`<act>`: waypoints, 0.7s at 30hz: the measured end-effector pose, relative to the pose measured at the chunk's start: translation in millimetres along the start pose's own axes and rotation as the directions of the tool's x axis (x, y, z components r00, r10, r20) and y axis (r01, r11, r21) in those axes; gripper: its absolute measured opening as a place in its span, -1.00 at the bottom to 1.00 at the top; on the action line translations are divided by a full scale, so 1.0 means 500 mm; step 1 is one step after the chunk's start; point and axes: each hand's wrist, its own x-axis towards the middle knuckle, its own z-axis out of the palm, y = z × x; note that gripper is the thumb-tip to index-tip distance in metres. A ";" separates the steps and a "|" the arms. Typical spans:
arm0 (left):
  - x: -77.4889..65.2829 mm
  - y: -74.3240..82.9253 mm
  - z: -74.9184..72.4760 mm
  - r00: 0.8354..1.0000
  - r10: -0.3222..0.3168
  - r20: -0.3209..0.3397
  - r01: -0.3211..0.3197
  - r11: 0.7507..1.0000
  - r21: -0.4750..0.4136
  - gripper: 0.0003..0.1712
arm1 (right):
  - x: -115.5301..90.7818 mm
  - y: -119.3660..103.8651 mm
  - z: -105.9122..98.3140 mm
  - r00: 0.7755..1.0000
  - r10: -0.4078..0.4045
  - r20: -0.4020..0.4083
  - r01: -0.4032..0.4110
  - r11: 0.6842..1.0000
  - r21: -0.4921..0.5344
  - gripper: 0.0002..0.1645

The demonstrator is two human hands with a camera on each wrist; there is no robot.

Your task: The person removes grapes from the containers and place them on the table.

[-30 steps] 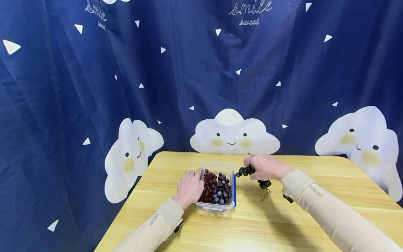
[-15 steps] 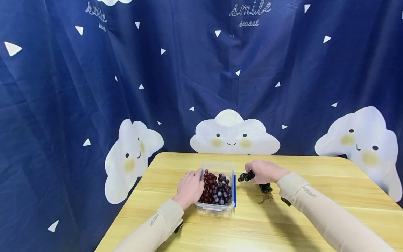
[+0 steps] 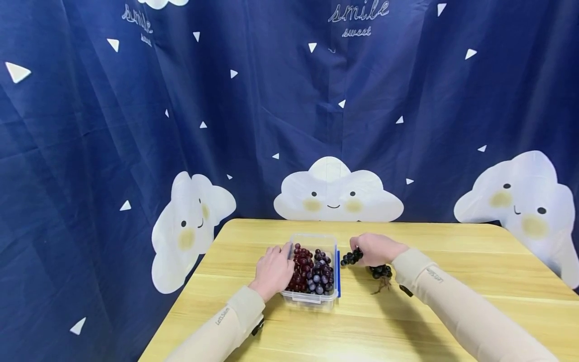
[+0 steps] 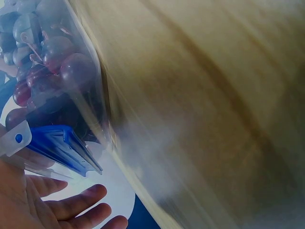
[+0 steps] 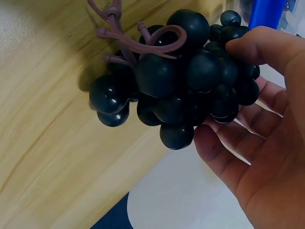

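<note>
A clear plastic food box (image 3: 312,297) with blue-edged clips stands on the table, holding red grapes (image 3: 302,269) on its left and purple grapes (image 3: 319,275) on its right. My left hand (image 3: 273,270) rests against the box's left side. In the left wrist view its fingers (image 4: 78,206) extend loosely beside a blue-sealed side flap (image 4: 64,145); the thumb is hidden there. Right of the box, my right hand (image 3: 377,250) grips a bunch of black grapes (image 5: 162,76) between thumb and fingers. The brown stem (image 3: 383,285) hangs at the bunch's near end, low over the table.
The pale wooden table (image 3: 362,327) extends around the box on all sides. Behind it hangs a dark blue curtain (image 3: 253,110) with white clouds and triangles. A blue-edged flap (image 3: 339,274) hangs along the box's right side.
My right hand has come down closer to the table with the black grapes, and slightly left over the last half second. The left hand and the box have stayed put.
</note>
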 end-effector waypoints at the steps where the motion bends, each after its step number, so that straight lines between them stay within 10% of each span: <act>1: 0.000 0.000 0.000 1.000 0.000 0.000 0.000 1.000 0.000 -0.41 | 0.001 0.000 0.002 1.000 0.000 0.006 0.000 1.000 -0.003 -0.59; 21: 0.000 0.000 -0.002 1.000 -0.005 -0.001 0.005 1.000 -0.005 -0.40 | -0.014 0.000 0.021 0.997 -0.047 -0.064 0.046 0.999 -0.018 -0.55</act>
